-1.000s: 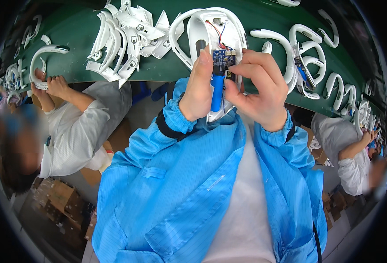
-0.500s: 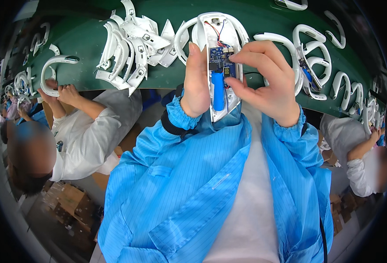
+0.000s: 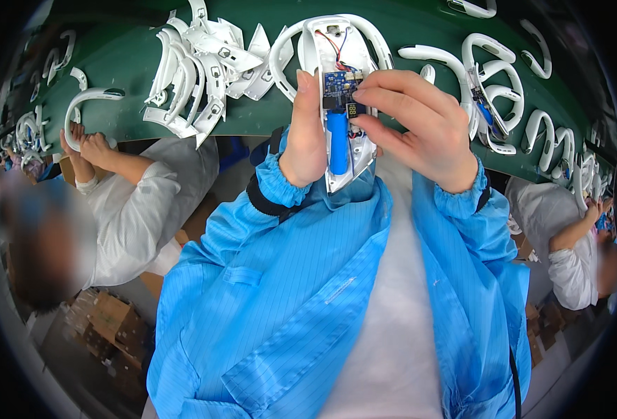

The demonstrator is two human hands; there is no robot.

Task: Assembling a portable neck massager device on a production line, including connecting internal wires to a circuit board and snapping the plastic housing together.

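An opened white curved plastic housing (image 3: 313, 52) is in my left hand (image 3: 304, 143), thumb up along its left side and the other fingers hidden beneath. Inside lies a blue circuit board (image 3: 336, 85), with thin red and blue wires (image 3: 338, 43) at its far end. Below the board sits a blue cylindrical battery (image 3: 338, 143). My right hand (image 3: 424, 129) is closed in a pinch at the board's right edge, thumb and fingertips near a small dark display (image 3: 352, 110). Whether a small part is between those fingertips cannot be made out.
White curved shells (image 3: 214, 52) lie heaped on the green table (image 3: 130, 70) at left. More C-shaped white housings (image 3: 489, 52) lie at right, one showing its board and battery. A co-worker's hands (image 3: 93, 145) hold a housing at left; another person's arm (image 3: 570, 234) is at right.
The whole view has shifted slightly, so the housing and both hands appear a little further left. The right fingertips stay at the board's edge, and my left hand keeps its hold.
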